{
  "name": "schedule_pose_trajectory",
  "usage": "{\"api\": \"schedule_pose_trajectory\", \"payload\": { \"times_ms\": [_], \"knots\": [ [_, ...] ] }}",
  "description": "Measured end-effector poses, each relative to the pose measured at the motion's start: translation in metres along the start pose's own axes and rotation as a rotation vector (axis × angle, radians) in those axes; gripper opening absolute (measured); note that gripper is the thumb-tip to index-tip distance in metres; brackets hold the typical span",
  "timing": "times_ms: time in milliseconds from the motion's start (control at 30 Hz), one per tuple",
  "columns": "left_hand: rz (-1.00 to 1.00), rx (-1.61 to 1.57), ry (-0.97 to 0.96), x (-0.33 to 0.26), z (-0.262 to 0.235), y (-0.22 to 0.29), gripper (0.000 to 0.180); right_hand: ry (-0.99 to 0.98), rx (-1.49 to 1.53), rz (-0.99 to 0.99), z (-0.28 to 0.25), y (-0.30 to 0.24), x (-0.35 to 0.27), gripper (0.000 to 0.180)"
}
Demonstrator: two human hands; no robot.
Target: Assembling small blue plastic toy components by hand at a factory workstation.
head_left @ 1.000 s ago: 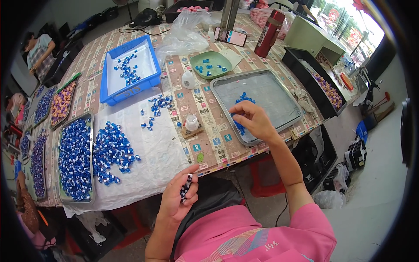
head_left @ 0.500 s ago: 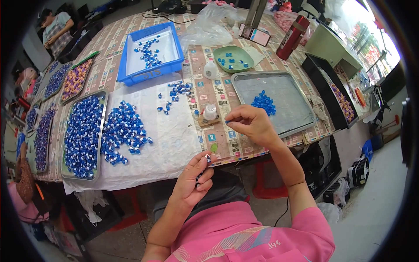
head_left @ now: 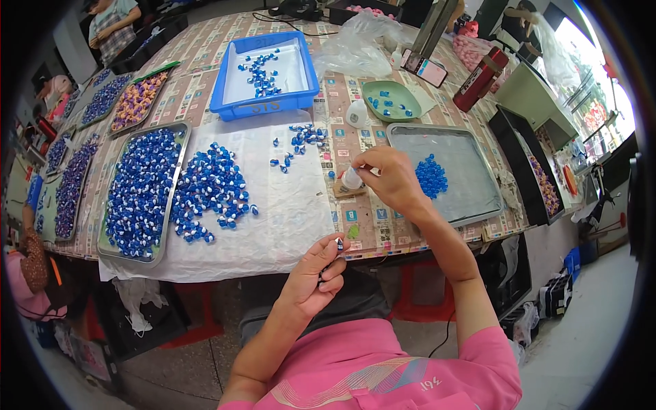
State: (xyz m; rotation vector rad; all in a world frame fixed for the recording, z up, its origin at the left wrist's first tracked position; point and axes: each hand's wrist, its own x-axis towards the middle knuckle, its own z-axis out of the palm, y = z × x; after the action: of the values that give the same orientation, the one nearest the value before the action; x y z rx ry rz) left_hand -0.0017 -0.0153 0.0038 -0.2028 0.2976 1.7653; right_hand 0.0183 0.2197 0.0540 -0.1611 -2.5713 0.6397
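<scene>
My left hand (head_left: 311, 277) is closed near the table's front edge, with a small dark-and-white piece (head_left: 339, 244) pinched at thumb and forefinger. Something dark also shows under its curled fingers. My right hand (head_left: 393, 179) is in a pinch at the top of a small white pot (head_left: 351, 179) on a little brown block. A small blue bead seems to be between its fingertips, mostly hidden. To its right, loose blue beads (head_left: 431, 176) lie in a heap on a grey metal tray (head_left: 471, 198).
Left stands a metal tray (head_left: 166, 236) full of blue-and-white pieces, beside a loose pile (head_left: 208, 191) on white paper. A blue bin (head_left: 266, 109), white bottle (head_left: 357, 113), green dish (head_left: 403, 116) and red flask (head_left: 480, 78) stand farther back. Other people are at the far left.
My right hand has moved slightly left and away from me, bringing its fingertips to the white pot. My left hand keeps its pinch. The whole view has shifted slightly.
</scene>
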Motion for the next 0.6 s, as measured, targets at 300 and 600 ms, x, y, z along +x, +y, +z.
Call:
{"api": "schedule_pose_trajectory", "payload": {
  "times_ms": [300,600],
  "knots": [
    [0.023,0.035,0.008,0.007,-0.004,0.006,0.024,0.007,0.126,0.061,-0.009,-0.026,-0.012,0.015],
    [-0.002,0.060,-0.010,0.023,-0.006,-0.008,0.029,-0.133,0.470,0.096,-0.015,-0.049,-0.066,0.018]
  ]
}}
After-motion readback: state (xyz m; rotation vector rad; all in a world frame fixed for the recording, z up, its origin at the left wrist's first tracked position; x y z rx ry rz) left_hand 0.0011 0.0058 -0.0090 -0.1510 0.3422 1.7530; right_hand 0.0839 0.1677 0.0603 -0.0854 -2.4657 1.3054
